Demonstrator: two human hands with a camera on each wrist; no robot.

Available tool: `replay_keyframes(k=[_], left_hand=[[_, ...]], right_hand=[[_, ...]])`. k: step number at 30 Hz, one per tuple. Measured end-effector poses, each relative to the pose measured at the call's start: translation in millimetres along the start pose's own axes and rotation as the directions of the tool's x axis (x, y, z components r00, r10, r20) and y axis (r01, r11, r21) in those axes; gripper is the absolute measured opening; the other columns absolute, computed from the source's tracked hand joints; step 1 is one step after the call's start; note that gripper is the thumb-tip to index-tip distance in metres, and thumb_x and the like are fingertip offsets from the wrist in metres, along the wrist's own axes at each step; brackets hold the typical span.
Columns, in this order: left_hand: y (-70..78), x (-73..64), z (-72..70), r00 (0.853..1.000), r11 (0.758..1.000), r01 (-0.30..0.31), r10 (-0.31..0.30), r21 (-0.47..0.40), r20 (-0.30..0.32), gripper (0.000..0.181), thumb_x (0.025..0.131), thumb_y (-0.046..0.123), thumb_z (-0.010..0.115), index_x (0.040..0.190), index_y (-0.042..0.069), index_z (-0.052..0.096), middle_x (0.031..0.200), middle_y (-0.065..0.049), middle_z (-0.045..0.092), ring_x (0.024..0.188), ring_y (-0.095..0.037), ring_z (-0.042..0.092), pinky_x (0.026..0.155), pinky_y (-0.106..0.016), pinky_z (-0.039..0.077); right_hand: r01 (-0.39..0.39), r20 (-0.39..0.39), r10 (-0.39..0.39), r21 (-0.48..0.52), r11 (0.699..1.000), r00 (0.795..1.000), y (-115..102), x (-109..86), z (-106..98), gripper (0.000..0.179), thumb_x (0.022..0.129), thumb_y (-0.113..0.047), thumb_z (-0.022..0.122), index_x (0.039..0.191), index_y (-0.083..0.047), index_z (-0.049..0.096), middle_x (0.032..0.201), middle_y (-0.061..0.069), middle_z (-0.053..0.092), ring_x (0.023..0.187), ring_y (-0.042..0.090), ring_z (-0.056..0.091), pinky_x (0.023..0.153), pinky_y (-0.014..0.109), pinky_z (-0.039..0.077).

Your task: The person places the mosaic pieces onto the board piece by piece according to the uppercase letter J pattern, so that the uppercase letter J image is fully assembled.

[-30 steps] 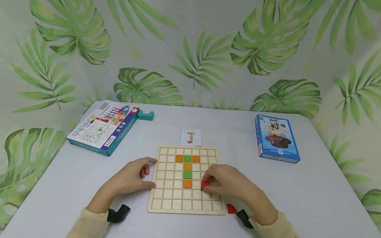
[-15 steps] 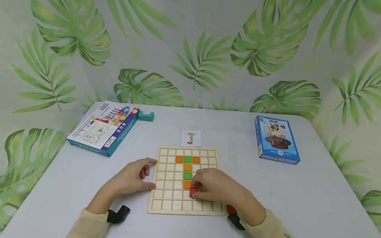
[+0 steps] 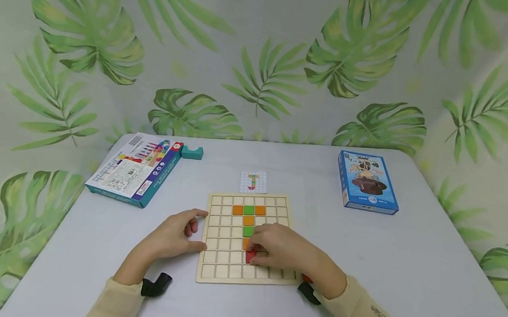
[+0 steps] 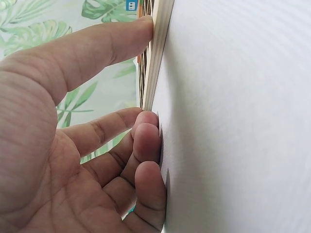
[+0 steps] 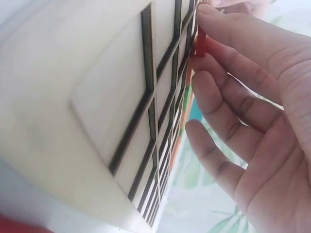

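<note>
A wooden grid board (image 3: 223,272) lies flat on the table, with orange and green square tiles forming a T in its cells. My right hand (image 3: 281,247) pinches a red tile (image 3: 250,257) between thumb and finger, just below the lowest orange tile (image 3: 246,244). In the right wrist view the red tile (image 5: 200,44) stands slightly tilted at the board's surface; whether it is seated in a cell I cannot tell. My left hand (image 3: 172,233) touches the board's left edge with thumb and index finger, other fingers curled loosely on the tabletop in the left wrist view.
Behind the board lies a pattern card (image 3: 253,182) showing a similar coloured shape. A second red piece (image 3: 307,278) is partly hidden by the right wrist. Game boxes stand at back left (image 3: 133,170) and back right (image 3: 368,182), with a teal block (image 3: 192,153) beside the left one.
My right hand has carried the red tile leftwards and slightly nearer, from right of the orange column to below its lowest tile. The left hand stays at the board's edge.
</note>
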State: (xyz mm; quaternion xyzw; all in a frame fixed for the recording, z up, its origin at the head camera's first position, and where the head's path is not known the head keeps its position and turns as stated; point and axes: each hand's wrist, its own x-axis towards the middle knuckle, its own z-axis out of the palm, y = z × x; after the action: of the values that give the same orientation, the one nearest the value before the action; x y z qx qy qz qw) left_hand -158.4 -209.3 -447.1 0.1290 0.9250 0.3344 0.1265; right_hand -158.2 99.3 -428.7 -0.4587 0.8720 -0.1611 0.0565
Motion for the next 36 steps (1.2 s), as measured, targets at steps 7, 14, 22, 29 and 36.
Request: replay_keyframes(k=[7, 14, 22, 29, 36], left_hand=[[-0.4, 0.5, -1.7, 1.000, 1.000, -0.016, 0.016, -0.010, -0.005, 0.076, 0.081, 0.022, 0.095, 0.146, 0.007, 0.060, 0.095, -0.001, 0.056, 0.085, -0.016, 0.050, 0.073, -0.028, 0.040], [-1.0, 0.4, -2.3, 1.000, 1.000, -0.018, 0.018, -0.009, -0.001, 0.076, 0.081, 0.022, 0.094, 0.147, 0.006, 0.059, 0.095, -0.001, 0.056, 0.085, -0.016, 0.050, 0.073, -0.028, 0.040], [-1.8, -0.1, -1.8, 1.000, 1.000, -0.004, 0.004, 0.002, -0.008, 0.076, 0.081, 0.022, 0.095, 0.146, 0.007, 0.060, 0.095, -0.001, 0.056, 0.085, -0.015, 0.050, 0.074, -0.028, 0.040], [-2.5, -1.1, -1.2, 1.000, 1.000, -0.020, 0.020, 0.000, -0.004, 0.075, 0.081, 0.022, 0.095, 0.146, 0.007, 0.060, 0.094, -0.001, 0.055, 0.085, -0.015, 0.050, 0.073, -0.028, 0.040], [-2.9, -0.9, -0.9, 1.000, 1.000, -0.029, 0.029, -0.002, -0.002, 0.075, 0.081, 0.021, 0.094, 0.146, 0.007, 0.060, 0.095, -0.001, 0.056, 0.085, -0.015, 0.050, 0.074, -0.028, 0.040]], right_hand=[[-0.008, 0.000, 0.008, 0.005, 1.000, 1.000, -0.5, 2.5, -0.3, 0.013, 0.091, -0.023, 0.087, 0.100, -0.015, 0.082, 0.095, -0.005, 0.074, 0.081, 0.002, 0.059, 0.079, 0.020, 0.054], [-0.020, 0.004, 0.020, 0.007, 1.000, 1.000, -1.9, 4.4, -0.6, 0.015, 0.091, -0.024, 0.088, 0.102, -0.016, 0.082, 0.097, -0.007, 0.074, 0.083, 0.002, 0.060, 0.083, 0.023, 0.054], [-0.028, 0.019, 0.027, 0.040, 0.999, 0.999, -1.6, 6.4, -0.2, 0.015, 0.090, -0.024, 0.089, 0.102, -0.018, 0.082, 0.093, -0.008, 0.070, 0.080, 0.001, 0.052, 0.079, 0.020, 0.050], [-0.030, 0.021, 0.029, 0.056, 0.998, 0.999, -0.9, 7.2, 0.3, 0.014, 0.088, -0.026, 0.090, 0.098, -0.020, 0.082, 0.090, -0.009, 0.068, 0.079, 0.001, 0.054, 0.079, 0.020, 0.051], [-0.056, 0.039, 0.052, 0.106, 0.993, 0.998, 0.1, 8.0, 1.2, 0.012, 0.089, -0.023, 0.090, 0.098, -0.019, 0.084, 0.090, -0.009, 0.068, 0.081, 0.000, 0.057, 0.079, 0.019, 0.050]])
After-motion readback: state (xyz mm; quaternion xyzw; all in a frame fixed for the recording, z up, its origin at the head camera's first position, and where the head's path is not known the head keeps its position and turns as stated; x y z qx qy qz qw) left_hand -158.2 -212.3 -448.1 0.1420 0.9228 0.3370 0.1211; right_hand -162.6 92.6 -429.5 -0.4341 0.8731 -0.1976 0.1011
